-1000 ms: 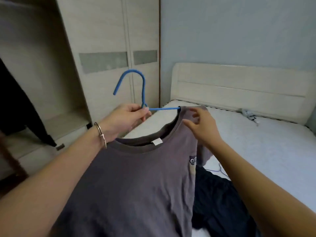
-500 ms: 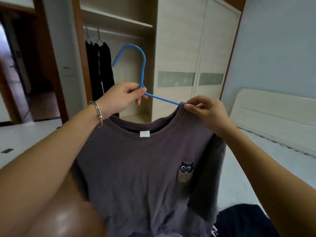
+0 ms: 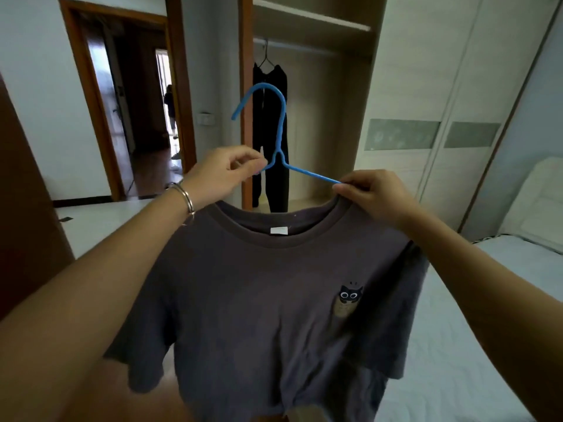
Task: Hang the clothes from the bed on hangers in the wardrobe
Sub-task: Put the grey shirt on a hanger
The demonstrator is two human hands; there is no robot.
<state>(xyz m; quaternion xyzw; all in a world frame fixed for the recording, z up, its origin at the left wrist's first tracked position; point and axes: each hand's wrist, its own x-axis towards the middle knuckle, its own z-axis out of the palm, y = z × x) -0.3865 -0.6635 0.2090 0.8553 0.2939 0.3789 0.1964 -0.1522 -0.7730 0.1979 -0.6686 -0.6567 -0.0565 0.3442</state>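
Note:
A grey T-shirt (image 3: 265,300) with a small cat print hangs in front of me on a blue hanger (image 3: 281,132). My left hand (image 3: 225,175) pinches the hanger at the base of its hook. My right hand (image 3: 374,196) grips the shirt's collar where the hanger's right arm enters it. The hanger's left arm is hidden inside the shirt. Straight ahead is the open wardrobe (image 3: 329,117) with its rail (image 3: 304,47), where dark clothes (image 3: 271,132) hang on a hanger. The bed (image 3: 499,300) lies at the right.
Closed wardrobe doors (image 3: 426,117) stand right of the open section. An open doorway (image 3: 134,102) at the left leads to another room where a person stands far off. A dark wooden door (image 3: 24,208) is at the far left edge.
My view has swung left from the bed to face the open wardrobe. The shirt on the hanger has risen, and my right hand has closed on the collar.

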